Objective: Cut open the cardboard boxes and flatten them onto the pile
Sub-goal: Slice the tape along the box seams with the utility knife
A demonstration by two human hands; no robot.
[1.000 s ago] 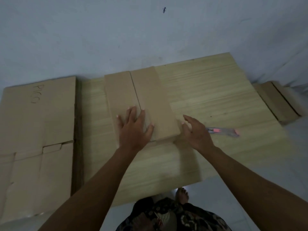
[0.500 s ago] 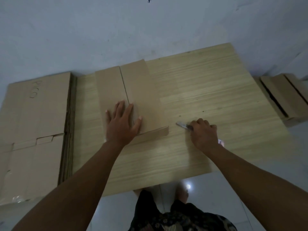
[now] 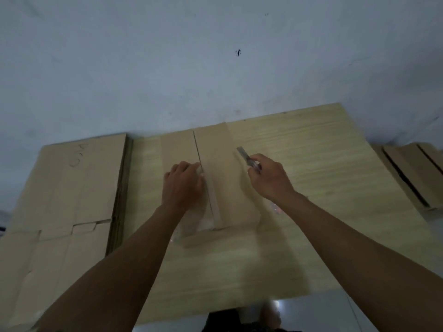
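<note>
On the table [image 3: 311, 168], one box [image 3: 215, 149], one knife [image 3: 244, 155].

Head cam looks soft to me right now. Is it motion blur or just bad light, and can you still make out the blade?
Head view: dim, bluish light; motion blur smears the left hand, right hand and box; the cutter blade shows only as a pale streak.

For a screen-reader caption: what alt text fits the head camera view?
A person's left hand rests on a closed cardboard box on a wooden table, while the right hand grips a utility knife above it. Flattened cardboard lies stacked to the left.
</note>
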